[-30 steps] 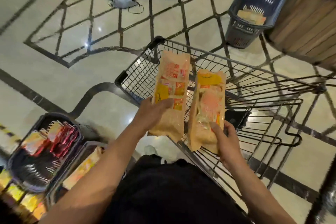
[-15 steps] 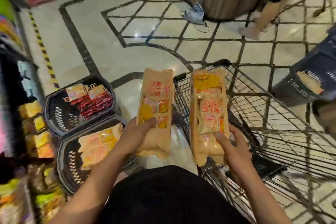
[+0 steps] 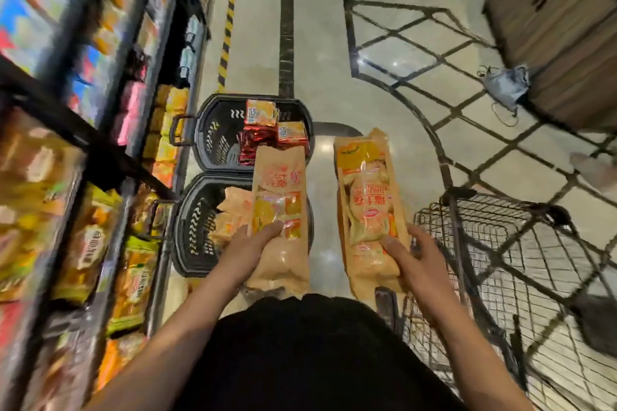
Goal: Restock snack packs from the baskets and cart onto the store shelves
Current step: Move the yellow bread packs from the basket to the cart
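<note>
Head view: your left hand [image 3: 248, 248] grips one tall snack pack [image 3: 279, 210] above the near basket [image 3: 190, 227], your right hand [image 3: 417, 257] holds another pack [image 3: 365, 210] beside the cart [image 3: 500, 243], blurred shelves [image 3: 100, 143] on your left

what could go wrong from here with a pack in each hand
Each hand, left and right, holds a long pack by its lower part only; the tall tops could sag or slip from the grip. Two baskets sit on the floor beside the shelves, easy to trip over.
</note>
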`<move>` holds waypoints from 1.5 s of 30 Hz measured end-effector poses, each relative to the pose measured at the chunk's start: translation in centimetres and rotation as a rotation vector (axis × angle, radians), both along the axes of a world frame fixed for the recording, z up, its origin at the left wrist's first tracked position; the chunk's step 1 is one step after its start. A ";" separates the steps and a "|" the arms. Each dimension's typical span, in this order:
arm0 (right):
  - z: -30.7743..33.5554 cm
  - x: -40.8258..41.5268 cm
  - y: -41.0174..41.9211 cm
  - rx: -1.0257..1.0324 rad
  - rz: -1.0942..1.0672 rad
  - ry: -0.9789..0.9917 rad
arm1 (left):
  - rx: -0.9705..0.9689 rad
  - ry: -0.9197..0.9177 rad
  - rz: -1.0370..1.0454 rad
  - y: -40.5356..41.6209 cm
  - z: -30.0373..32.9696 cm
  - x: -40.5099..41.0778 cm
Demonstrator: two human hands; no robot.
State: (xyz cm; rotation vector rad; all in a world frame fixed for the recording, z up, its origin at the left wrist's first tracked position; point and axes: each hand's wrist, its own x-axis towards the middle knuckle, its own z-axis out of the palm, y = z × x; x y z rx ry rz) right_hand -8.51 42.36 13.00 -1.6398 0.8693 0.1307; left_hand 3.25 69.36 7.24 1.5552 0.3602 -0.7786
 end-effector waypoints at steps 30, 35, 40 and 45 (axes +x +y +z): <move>-23.6 33.6 2.8 -0.076 1.219 0.440 | -0.115 0.631 1.256 -7.7 -20.6 2.7; -31.5 35.6 5.1 -0.054 1.236 0.446 | -0.047 0.558 1.282 -7.5 -26.5 3.9; -38.0 37.1 7.0 -0.042 1.319 0.505 | -0.043 0.487 1.232 -7.5 -32.4 4.9; -41.9 37.9 7.5 -0.106 1.401 0.506 | -0.072 0.545 1.185 -7.8 -35.6 6.1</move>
